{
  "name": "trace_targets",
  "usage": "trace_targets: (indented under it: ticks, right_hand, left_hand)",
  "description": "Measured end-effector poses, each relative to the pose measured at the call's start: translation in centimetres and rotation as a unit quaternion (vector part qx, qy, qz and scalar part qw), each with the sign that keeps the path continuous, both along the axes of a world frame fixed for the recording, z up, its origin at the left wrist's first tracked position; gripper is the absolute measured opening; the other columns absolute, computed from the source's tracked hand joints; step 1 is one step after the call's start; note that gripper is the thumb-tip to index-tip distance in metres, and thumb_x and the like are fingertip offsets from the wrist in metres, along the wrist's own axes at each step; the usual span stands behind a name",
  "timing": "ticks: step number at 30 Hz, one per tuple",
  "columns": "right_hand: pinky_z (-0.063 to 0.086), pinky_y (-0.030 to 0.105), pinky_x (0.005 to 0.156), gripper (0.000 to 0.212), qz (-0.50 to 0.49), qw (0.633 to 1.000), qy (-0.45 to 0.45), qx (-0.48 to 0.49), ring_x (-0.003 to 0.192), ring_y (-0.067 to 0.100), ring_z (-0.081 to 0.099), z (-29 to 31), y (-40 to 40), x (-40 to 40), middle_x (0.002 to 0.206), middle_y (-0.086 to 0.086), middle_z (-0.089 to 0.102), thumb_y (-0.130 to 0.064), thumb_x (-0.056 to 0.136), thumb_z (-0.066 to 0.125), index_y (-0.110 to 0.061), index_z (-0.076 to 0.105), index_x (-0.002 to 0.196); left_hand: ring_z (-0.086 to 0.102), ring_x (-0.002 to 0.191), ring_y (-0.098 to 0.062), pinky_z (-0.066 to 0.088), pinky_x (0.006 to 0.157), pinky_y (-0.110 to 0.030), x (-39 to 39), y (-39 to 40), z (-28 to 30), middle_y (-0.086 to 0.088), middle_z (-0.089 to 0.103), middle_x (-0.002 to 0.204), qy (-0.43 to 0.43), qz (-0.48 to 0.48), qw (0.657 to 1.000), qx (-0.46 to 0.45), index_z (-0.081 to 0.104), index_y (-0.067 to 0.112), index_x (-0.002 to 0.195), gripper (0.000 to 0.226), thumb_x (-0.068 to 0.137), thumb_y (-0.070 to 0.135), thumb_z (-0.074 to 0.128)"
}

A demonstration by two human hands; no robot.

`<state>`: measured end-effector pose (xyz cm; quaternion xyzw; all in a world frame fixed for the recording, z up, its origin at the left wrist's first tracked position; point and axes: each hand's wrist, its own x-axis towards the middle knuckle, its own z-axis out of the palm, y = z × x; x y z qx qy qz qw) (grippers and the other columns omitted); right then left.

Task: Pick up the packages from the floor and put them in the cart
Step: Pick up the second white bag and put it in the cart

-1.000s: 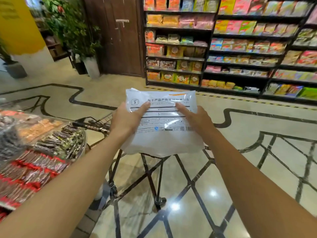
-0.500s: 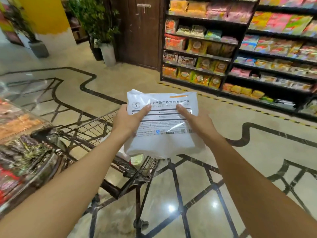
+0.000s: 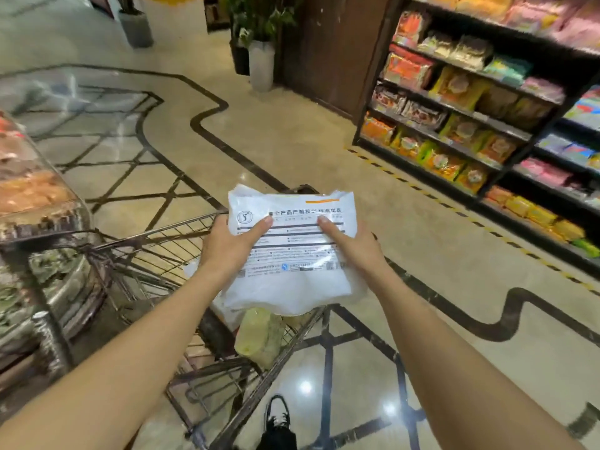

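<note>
Both hands hold one white package (image 3: 292, 254) above the wire cart (image 3: 156, 248). Left hand (image 3: 227, 246) grips its left edge, thumb on the printed label; right hand (image 3: 352, 246) grips the right edge the same way. Yellowish bag (image 3: 259, 336) lies in the cart's near end under the package. Snack shelves (image 3: 470, 102) far right, display case (image 3: 39, 222) left, a shoe (image 3: 277, 414) on the floor (image 3: 324, 151).

White printed package (image 3: 293, 254) held flat above the wire cart (image 3: 181, 241).
</note>
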<state>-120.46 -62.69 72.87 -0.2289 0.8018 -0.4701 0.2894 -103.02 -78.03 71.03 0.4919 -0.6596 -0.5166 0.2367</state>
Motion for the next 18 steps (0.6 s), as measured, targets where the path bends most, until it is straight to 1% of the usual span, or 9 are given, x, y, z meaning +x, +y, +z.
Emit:
trace_targets:
  ticks: [1,4,6,8,10,12,14,16,18]
  right_hand:
    - [0.06,0.051,0.102,0.043,0.026,1.0,-0.005,0.013,0.101,0.018,0.081,-1.2,-1.6,-0.8,0.108,-0.011,0.084,-0.073,0.083,0.075,-0.043,0.073,0.113]
    - [0.059,0.053,0.103,0.051,0.09,0.994,-0.033,0.05,0.102,0.017,0.081,-4.7,-5.6,-2.3,0.113,-0.009,0.083,-0.07,0.085,0.076,-0.039,0.07,0.126]
    - [0.061,0.053,0.102,0.051,0.129,0.988,-0.05,0.07,0.097,0.015,0.082,-7.0,-8.1,-2.8,0.111,-0.011,0.084,-0.071,0.082,0.077,-0.043,0.067,0.125]
    - [0.059,0.056,0.104,0.064,0.154,0.981,-0.071,0.09,0.106,0.025,0.08,-9.5,-10.2,-3.0,0.12,-0.004,0.081,-0.069,0.082,0.077,-0.041,0.058,0.136]
    - [0.055,0.061,0.108,0.081,0.176,0.974,-0.085,0.114,0.12,0.034,0.073,-12.0,-12.2,-3.0,0.135,0.005,0.074,-0.067,0.084,0.076,-0.028,0.05,0.15]
    - [0.051,0.061,0.113,0.087,0.198,0.966,-0.096,0.136,0.129,0.036,0.068,-14.3,-13.6,-2.7,0.144,0.007,0.068,-0.069,0.085,0.073,-0.022,0.049,0.153]
    - [0.049,0.056,0.116,0.081,0.215,0.96,-0.102,0.15,0.132,0.032,0.067,-16.3,-14.3,-2.5,0.142,0.003,0.07,-0.068,0.085,0.072,-0.024,0.054,0.15]
    - [0.047,0.057,0.118,0.076,0.24,0.95,-0.11,0.167,0.137,0.03,0.062,-18.0,-14.8,-2.6,0.144,0.001,0.069,-0.067,0.085,0.073,-0.027,0.058,0.149]
    - [0.043,0.059,0.121,0.089,0.268,0.937,-0.133,0.179,0.144,0.031,0.056,-19.5,-15.6,-2.6,0.153,0.003,0.062,-0.071,0.082,0.073,-0.026,0.05,0.156]
  left_hand:
    - [0.068,0.101,-0.021,0.053,0.076,-0.033,-0.4,-1.0,-1.5,0.008,0.071,0.108,0.003,0.015,1.0,0.017,0.059,0.027,0.121,0.066,0.073,0.068,0.078]
    - [0.066,0.108,-0.023,0.05,0.075,-0.03,-0.5,-3.5,-6.1,0.011,0.07,0.109,-0.014,0.042,0.997,0.061,0.058,0.023,0.127,0.07,0.075,0.065,0.079]
    - [0.064,0.117,-0.028,0.052,0.09,-0.038,-0.1,-4.9,-9.1,0.003,0.069,0.123,-0.028,0.059,0.994,0.092,0.056,0.021,0.137,0.078,0.077,0.065,0.078]
    - [0.062,0.124,-0.029,0.05,0.097,-0.04,0.5,-6.0,-11.7,-0.001,0.065,0.132,-0.02,0.092,0.987,0.128,0.052,0.021,0.143,0.083,0.077,0.064,0.079]
    - [0.057,0.131,-0.029,0.048,0.102,-0.041,0.9,-6.4,-13.8,-0.001,0.06,0.142,-0.008,0.112,0.981,0.157,0.042,0.023,0.152,0.089,0.08,0.063,0.078]
    - [0.052,0.137,-0.029,0.044,0.108,-0.042,1.0,-6.4,-15.8,-0.001,0.055,0.149,0.001,0.13,0.975,0.179,0.035,0.024,0.157,0.092,0.082,0.061,0.076]
    - [0.049,0.139,-0.029,0.043,0.104,-0.037,1.2,-6.0,-17.5,-0.001,0.051,0.15,-0.02,0.163,0.965,0.206,0.029,0.023,0.16,0.095,0.084,0.06,0.074]
    - [0.053,0.134,-0.028,0.045,0.1,-0.036,1.5,-5.2,-19.2,0.002,0.055,0.141,-0.034,0.192,0.952,0.235,0.034,0.021,0.157,0.091,0.084,0.06,0.074]
    - [0.054,0.134,-0.027,0.044,0.108,-0.037,1.9,-4.3,-20.7,0.003,0.057,0.141,-0.014,0.219,0.942,0.254,0.041,0.017,0.151,0.09,0.08,0.061,0.076]
